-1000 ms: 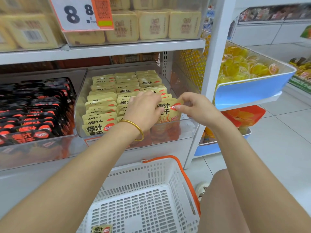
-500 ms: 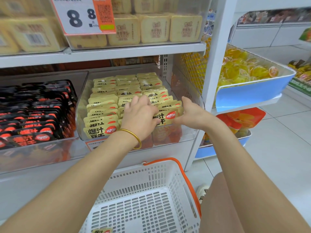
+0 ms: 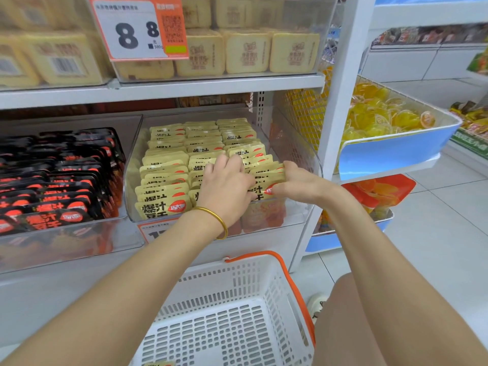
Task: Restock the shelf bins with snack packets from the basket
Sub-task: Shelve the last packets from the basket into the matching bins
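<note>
- Head view, the only angle here: the left hand (image 3: 227,186) is lying with its fingers spread on top of the yellow packets (image 3: 163,204) in the clear bin (image 3: 295,215). It's pressing on the middle and right rows. My guess is it's bracing them so they're standing in tidy files.
- The right hand (image 3: 298,183) is pinching the front packet (image 3: 260,192) of the right-hand row, thumb on its face and fingers curled over the top edge. It's probably seating that one upright against the ones behind.
- So nearly all the task's stuff is sitting in that bin on the middle shelf. The white basket (image 3: 237,286) below is showing just one leftover packet (image 3: 158,363) peeking in at the bottom edge, so I'm guessing the restock is nearly done.
- Around it: black packets (image 3: 52,180) are filling the bin just to the left, and a price card (image 3: 137,27) is hanging off the bin above. A blue tray of jelly cups (image 3: 390,151) is sticking out on the right, past the white shelf post (image 3: 340,101).
- In the way: the bin's tall clear side wall is crowding the right hand. The shelf above is hanging low over the back rows, so reaching deep is looking awkward.
</note>
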`<action>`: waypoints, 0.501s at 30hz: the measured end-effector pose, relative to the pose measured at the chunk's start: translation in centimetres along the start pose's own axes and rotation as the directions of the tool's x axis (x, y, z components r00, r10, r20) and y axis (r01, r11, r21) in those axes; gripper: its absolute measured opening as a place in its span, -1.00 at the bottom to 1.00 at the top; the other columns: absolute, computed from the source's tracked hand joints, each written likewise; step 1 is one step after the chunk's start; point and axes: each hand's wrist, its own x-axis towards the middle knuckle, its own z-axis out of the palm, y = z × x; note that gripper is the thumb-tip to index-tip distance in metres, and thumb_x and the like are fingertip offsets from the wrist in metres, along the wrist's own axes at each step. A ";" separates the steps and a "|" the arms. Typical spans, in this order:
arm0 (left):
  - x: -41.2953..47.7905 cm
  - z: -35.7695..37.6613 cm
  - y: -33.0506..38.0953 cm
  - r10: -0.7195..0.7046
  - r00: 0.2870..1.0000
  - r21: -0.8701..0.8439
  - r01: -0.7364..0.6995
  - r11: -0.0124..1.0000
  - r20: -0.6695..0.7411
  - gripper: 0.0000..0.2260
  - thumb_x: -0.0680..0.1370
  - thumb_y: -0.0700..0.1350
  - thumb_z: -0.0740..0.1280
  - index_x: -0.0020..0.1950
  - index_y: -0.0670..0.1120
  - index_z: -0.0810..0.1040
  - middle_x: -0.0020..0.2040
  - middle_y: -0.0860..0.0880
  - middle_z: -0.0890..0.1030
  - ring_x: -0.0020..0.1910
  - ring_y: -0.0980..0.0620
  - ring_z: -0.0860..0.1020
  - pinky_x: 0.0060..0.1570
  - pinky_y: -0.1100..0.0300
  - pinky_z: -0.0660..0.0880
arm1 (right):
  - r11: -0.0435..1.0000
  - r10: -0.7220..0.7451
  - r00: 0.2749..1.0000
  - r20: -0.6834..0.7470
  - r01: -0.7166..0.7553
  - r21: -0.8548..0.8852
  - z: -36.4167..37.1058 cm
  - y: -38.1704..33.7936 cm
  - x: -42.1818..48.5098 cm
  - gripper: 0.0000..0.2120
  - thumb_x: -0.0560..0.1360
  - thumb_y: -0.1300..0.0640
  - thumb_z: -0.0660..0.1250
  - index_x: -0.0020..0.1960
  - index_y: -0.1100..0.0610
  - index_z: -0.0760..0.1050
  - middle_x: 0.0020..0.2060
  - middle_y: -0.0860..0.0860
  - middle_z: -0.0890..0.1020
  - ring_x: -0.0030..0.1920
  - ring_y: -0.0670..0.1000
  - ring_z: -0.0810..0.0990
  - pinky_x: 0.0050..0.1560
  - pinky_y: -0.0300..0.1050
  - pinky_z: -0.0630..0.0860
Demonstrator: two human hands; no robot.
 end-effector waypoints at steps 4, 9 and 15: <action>-0.1 0.3 0.2 -0.008 1.000 -0.016 0.008 1.000 -0.016 -0.76 0.57 0.09 0.24 0.11 -0.01 0.55 0.08 -0.01 0.37 0.17 -0.07 0.26 0.10 0.08 0.19 | 0.999 -0.037 0.999 -0.028 0.037 -0.024 0.5 -0.2 -0.2 -0.52 0.49 0.11 0.28 0.32 0.22 0.20 0.10 0.09 0.46 0.03 0.03 0.45 -0.17 -0.14 0.37; -0.2 0.4 0.1 -0.014 1.000 -0.038 0.014 0.999 -0.008 -0.76 0.56 0.08 0.25 0.11 -0.02 0.54 0.07 -0.01 0.37 0.17 -0.07 0.26 0.08 0.08 0.21 | 0.996 -0.087 0.995 -0.054 0.085 -0.028 1.0 0.0 -0.8 -0.64 0.51 0.12 0.25 0.25 0.18 0.26 0.06 0.09 0.51 0.02 0.07 0.49 -0.11 -0.06 0.41; -0.2 0.4 -0.4 -0.028 0.996 -0.177 0.013 0.984 -0.079 -0.79 0.51 0.02 0.36 0.07 -0.03 0.47 0.08 0.00 0.46 0.14 -0.04 0.33 0.14 0.10 0.26 | 0.984 -0.095 0.994 -0.055 0.086 -0.158 1.7 -0.5 -1.6 -0.58 0.49 0.06 0.22 0.27 0.15 0.19 -0.05 0.06 0.51 0.01 0.13 0.52 0.06 0.10 0.46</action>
